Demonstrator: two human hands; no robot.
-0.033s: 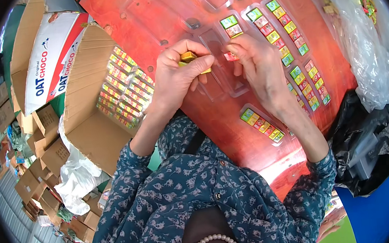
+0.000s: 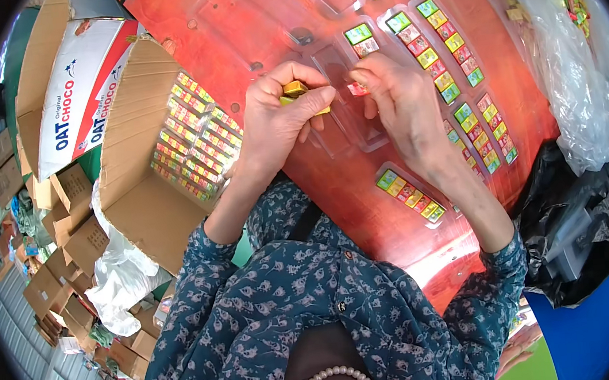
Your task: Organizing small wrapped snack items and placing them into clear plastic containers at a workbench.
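My left hand is closed around several small yellow blocks, held up over the table. Facing it, my right hand pinches a small red-and-white block between thumb and fingertips. Both hands hover above clear plastic trays with no blocks showing in them. Just beyond my right hand, another tray holds a green block and a pinkish one. Long trays filled with coloured blocks stand in rows to the right. One more filled tray lies nearer my body.
On the left, an open cardboard box contains rows of filled trays. A black plastic bag hangs at the red table's right edge, below a large clear bag. Another person's hand shows at lower right.
My right hand has shifted very slightly left, with the red-and-white block still in its fingers. My left hand looks unchanged.
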